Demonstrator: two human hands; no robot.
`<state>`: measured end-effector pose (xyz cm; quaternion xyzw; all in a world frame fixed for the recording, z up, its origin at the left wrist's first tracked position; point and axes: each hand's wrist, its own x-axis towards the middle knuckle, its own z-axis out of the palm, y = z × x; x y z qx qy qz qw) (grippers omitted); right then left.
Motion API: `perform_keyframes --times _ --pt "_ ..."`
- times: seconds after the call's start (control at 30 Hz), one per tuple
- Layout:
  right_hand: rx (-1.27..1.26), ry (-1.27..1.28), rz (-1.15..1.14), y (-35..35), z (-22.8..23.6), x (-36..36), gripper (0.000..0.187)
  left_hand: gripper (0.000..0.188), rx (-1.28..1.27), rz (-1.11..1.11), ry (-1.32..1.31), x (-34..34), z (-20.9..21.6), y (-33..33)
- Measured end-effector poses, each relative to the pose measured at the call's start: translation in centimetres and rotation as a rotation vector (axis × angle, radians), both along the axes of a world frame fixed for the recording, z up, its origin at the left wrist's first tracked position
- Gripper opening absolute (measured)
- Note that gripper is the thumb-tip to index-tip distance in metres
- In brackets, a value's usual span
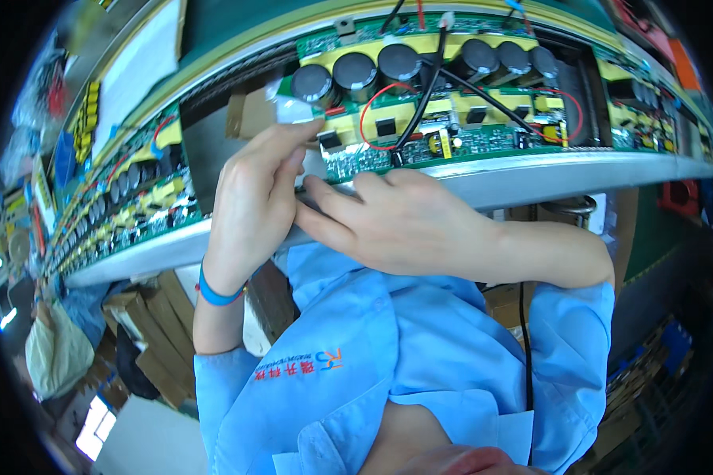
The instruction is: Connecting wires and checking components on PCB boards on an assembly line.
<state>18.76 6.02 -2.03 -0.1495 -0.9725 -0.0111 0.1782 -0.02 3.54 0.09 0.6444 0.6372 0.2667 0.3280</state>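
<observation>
Hands meet at the near edge of a circuit board [451, 127] that lies in a metal tray [531, 170] on the desk [214, 47]. Left hand [249, 206] has its fingers bent together, thumb and forefinger pinching something small and white at the board's left corner; what it is cannot be told. Right hand [404, 222] lies flat just beside it, fingers extended and touching the tray's rim, grasping nothing. Black capacitors [400, 63] stand in a row along the board's far side, with red and black wires [420, 103] crossing it. Another board [135, 190] sits to the left.
</observation>
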Motion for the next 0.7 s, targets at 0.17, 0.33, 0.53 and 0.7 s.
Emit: perform_keyframes --times 0.17,0.33,0.53,0.7 --pt "0.075 -0.089 -0.089 0.7 0.0 1.9 0.035 0.034 0.033 -0.163 -0.021 1.8 0.3 1.3" --pt "-0.016 -0.170 -0.141 1.6 1.7 5.1 0.042 0.041 0.211 -0.304 0.066 3.0 -0.4 1.9" --pt "0.037 -0.164 -0.077 2.8 2.1 7.5 0.036 0.041 0.476 -0.168 0.197 1.7 -0.4 -0.1" --pt "0.049 -0.213 -0.102 3.2 3.9 9.8 0.052 0.035 0.663 0.129 0.272 -3.8 1.0 -3.3"
